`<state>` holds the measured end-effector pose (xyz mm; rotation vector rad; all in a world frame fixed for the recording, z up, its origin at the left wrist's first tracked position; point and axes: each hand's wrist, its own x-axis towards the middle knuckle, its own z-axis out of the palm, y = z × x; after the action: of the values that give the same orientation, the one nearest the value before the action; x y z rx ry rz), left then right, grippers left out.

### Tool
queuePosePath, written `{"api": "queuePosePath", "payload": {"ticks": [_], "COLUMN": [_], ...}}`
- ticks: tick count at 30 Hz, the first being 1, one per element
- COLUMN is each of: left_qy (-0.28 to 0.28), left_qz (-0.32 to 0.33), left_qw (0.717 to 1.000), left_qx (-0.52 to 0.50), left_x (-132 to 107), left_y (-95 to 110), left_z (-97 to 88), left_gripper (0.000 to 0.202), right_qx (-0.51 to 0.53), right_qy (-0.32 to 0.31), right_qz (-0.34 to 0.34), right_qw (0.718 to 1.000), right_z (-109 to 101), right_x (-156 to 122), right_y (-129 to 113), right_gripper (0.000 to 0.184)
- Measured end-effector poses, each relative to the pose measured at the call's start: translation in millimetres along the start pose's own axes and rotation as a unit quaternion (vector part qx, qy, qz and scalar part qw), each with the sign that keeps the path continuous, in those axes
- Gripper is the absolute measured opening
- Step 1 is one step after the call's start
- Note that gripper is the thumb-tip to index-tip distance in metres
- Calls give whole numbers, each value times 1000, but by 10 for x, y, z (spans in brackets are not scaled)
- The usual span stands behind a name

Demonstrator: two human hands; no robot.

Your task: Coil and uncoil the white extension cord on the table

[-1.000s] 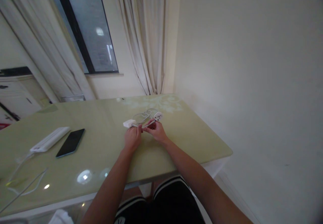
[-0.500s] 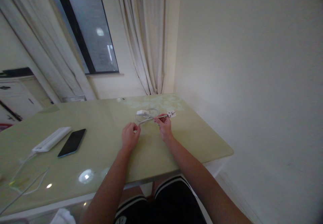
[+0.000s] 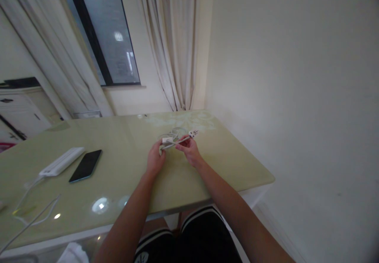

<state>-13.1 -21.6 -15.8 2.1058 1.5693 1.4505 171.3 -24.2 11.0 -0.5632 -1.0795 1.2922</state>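
A pale cable (image 3: pixel 170 146) runs between my two hands above the table. My right hand (image 3: pixel 190 149) is closed on it just behind the white plug (image 3: pixel 193 133), whose metal prongs point up and to the right. My left hand (image 3: pixel 155 158) is closed around a bend of the same cable, with the thumb and fingers at the white block (image 3: pixel 167 140). Loose loops of cable (image 3: pixel 179 130) show behind the block. Whether my left fingers also grip the block is hard to make out.
On the left of the green tabletop (image 3: pixel 124 136) lie a dark phone (image 3: pixel 85 166) and a long white power strip (image 3: pixel 62 161) with its own cord (image 3: pixel 26 200). A wall (image 3: pixel 290 89) borders the right side; curtains (image 3: pixel 174 49) hang behind.
My left hand has moved slightly right and up to the white block, which was lying behind it. The plug has shifted a little left, and the cable now bends at my left fingers.
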Motion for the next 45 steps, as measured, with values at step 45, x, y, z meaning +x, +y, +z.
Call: {"api": "queuePosePath", "payload": {"ticks": [45], "left_qy": [268], "left_qz": [-148], "left_qw": [884], "left_qx": [-354], "left_x": [-2], "left_y": [512], "left_z": [84], "left_gripper": [48], "right_qx": [114], "right_qy": [255], "right_qz": [70], "right_qw": [958], "right_z": [-149], "right_x": [247], "right_y": [-40], "right_gripper": [22]}}
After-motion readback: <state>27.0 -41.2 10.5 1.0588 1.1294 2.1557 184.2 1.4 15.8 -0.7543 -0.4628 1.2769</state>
